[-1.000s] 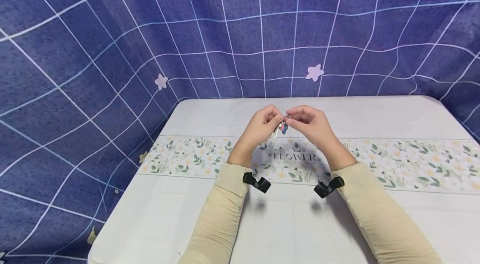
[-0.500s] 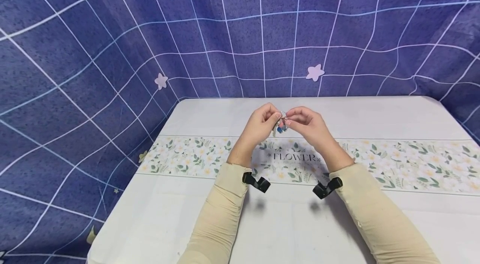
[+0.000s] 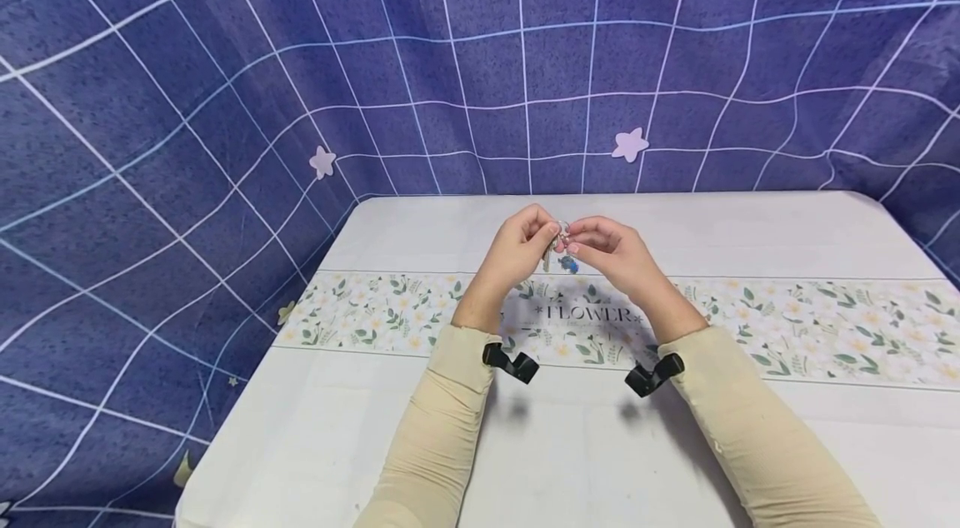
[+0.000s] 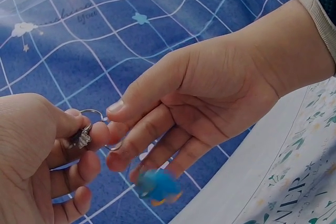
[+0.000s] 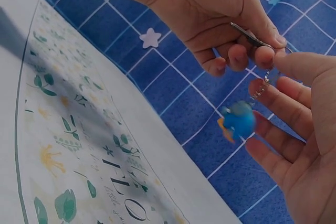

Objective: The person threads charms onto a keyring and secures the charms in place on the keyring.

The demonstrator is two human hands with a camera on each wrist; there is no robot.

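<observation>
In the head view my left hand (image 3: 521,249) and right hand (image 3: 615,249) meet above the table. Between them is a metal key ring (image 4: 93,112) with a key (image 5: 249,36) and a blue charm (image 5: 239,123) that has an orange part. My left thumb and forefinger pinch the key's head, its blade pointing away from the ring in the right wrist view. My right thumb and forefinger pinch the ring's other side. From a short chain (image 5: 260,92) the charm hangs free below, blurred in both wrist views. Fingertips partly hide the ring.
A white tablecloth (image 3: 585,445) with a flower-printed band (image 3: 405,316) lies beneath both hands. Behind and to the left hangs a blue curtain (image 3: 480,62) with a grid and stars. Each wrist wears a black camera strap (image 3: 512,363).
The charm has swung about and now hangs lower beneath the fingers. The right hand has shifted slightly left and down; the left hand has risen a little. Both keep hold.
</observation>
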